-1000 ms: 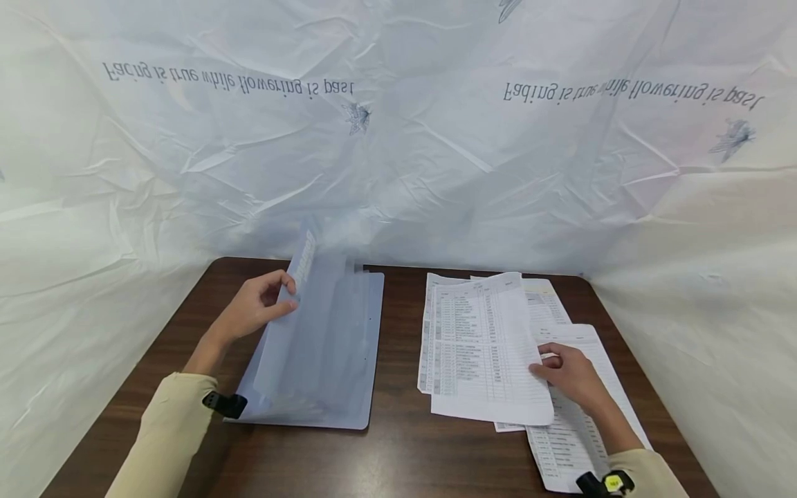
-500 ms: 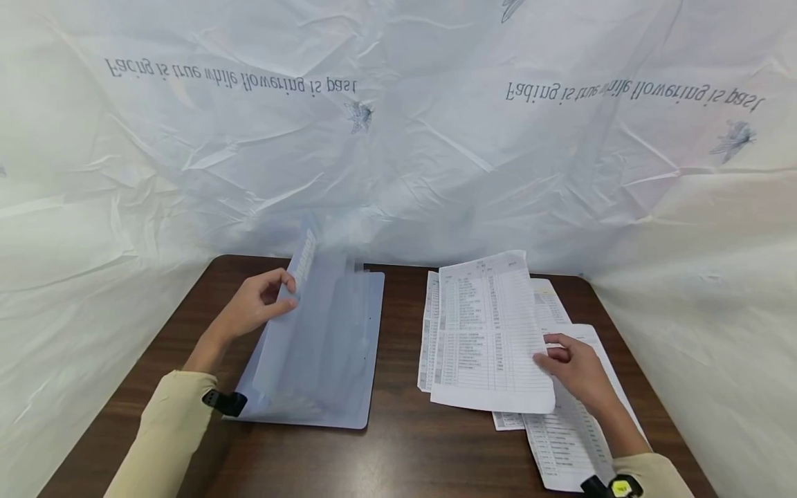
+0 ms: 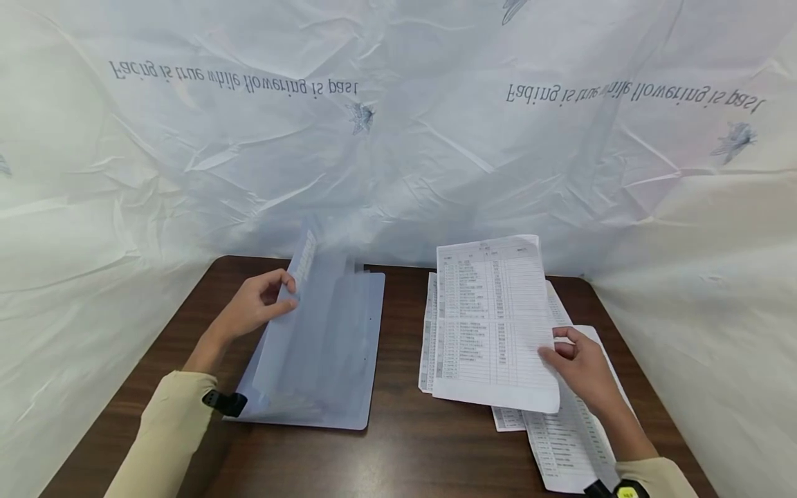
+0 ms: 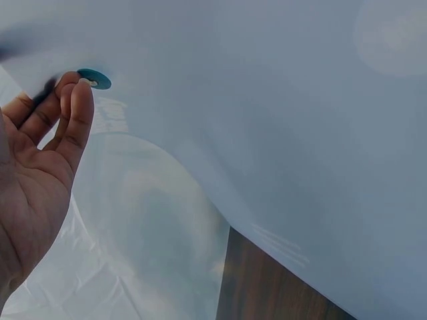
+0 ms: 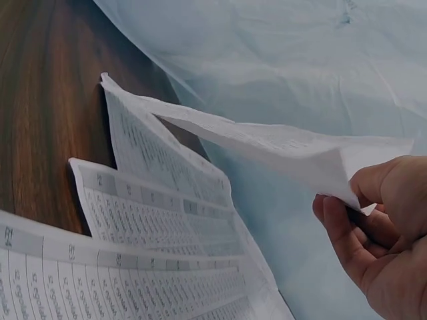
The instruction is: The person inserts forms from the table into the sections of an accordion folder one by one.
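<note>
On the left, my left hand pinches the edge of the raised cover of a translucent blue file folder. A teal round button shows at the fingertips in the left wrist view. Inside the folder are clear sleeves. My right hand pinches the right edge of a printed sheet of paper, thumb against fingers. That sheet is lifted and bent, its far end higher, as the right wrist view also tells. Below it several printed sheets lie overlapping, partly hidden.
A dark brown wooden table carries everything. Behind it and along both sides hangs a wrinkled whitish plastic sheet with printed lettering, close to the table's far edge. Bare wood shows between the folder and the papers.
My right hand has raised the top sheet off the pile and moved slightly up and to the right with it. The left hand and the folder have stayed put.
</note>
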The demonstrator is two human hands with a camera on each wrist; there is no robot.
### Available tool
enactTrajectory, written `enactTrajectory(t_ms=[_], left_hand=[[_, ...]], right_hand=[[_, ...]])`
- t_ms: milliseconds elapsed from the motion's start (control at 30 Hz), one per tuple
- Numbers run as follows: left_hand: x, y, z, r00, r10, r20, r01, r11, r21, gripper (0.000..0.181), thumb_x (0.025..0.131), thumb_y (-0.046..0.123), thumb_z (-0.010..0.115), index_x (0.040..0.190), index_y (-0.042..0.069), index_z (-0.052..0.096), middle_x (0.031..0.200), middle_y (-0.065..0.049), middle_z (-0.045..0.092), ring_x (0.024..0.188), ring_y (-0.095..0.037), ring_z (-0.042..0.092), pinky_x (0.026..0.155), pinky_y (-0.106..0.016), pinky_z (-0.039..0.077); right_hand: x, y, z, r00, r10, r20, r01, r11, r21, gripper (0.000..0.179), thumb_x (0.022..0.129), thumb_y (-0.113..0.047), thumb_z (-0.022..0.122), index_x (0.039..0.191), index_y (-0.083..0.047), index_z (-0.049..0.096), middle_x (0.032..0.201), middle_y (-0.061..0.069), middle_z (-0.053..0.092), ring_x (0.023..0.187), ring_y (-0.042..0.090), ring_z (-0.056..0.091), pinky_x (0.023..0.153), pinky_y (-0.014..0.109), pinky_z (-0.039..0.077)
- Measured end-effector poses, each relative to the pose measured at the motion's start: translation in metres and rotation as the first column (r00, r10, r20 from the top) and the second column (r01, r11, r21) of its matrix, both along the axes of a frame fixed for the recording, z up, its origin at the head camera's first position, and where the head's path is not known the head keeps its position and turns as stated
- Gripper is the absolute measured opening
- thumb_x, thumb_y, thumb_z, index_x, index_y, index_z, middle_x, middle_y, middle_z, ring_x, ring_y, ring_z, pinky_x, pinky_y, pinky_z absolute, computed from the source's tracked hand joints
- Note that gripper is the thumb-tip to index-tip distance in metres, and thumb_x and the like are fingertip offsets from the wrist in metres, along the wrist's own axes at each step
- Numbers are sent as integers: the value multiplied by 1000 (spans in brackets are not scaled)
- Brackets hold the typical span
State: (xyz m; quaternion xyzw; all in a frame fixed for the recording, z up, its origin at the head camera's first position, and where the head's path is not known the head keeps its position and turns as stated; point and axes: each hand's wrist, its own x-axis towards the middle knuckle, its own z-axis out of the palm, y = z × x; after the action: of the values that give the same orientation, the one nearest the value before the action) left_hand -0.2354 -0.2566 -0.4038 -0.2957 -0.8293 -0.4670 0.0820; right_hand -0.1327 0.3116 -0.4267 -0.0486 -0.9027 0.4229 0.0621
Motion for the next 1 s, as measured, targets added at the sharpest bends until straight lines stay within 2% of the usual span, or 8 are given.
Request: enactTrajectory(t_ms=[233, 600, 833, 1000], left_hand=[[1, 1, 2, 1000, 3, -10, -3, 1000, -15, 17, 92, 4, 72, 104, 8, 60, 88, -4, 55, 63, -11, 43, 58, -28, 41], [1, 2, 4, 1000, 13, -2, -13, 1000, -25, 15, 94, 7, 72, 103, 10, 60, 87, -5, 55, 64, -12, 44, 59, -28, 41], [-1, 2, 1, 1000, 8, 10, -8, 999, -32, 14, 95, 9, 71, 104, 10, 60, 87, -4, 55, 63, -12, 44, 58, -29, 42], [-3, 1, -1, 1000, 14, 1, -14, 999, -32, 13, 95, 9, 71, 104, 11, 61, 82, -2, 53, 60, -12, 41, 57, -29, 40]], right_hand=[[3, -5, 14, 999, -33, 1, 33, 999, -16, 47, 99, -24, 69, 135, 2, 54, 114, 27, 71, 78, 18, 68, 64, 30, 54], [1, -21, 42, 998, -24, -53, 19, 996, -84, 49, 98, -32, 70, 135, -3, 55, 116, 24, 71, 77, 19, 71, 63, 32, 56], [-4, -36, 61, 996, 31, -81, -45, 985, -166, 49, 98, -29, 71, 135, -2, 54, 114, 19, 73, 79, 16, 72, 66, 32, 57], [-7, -46, 72, 991, 76, -107, -100, 964, -244, 48, 97, -25, 72, 135, -2, 53, 106, 6, 76, 79, 17, 73, 66, 34, 58]])
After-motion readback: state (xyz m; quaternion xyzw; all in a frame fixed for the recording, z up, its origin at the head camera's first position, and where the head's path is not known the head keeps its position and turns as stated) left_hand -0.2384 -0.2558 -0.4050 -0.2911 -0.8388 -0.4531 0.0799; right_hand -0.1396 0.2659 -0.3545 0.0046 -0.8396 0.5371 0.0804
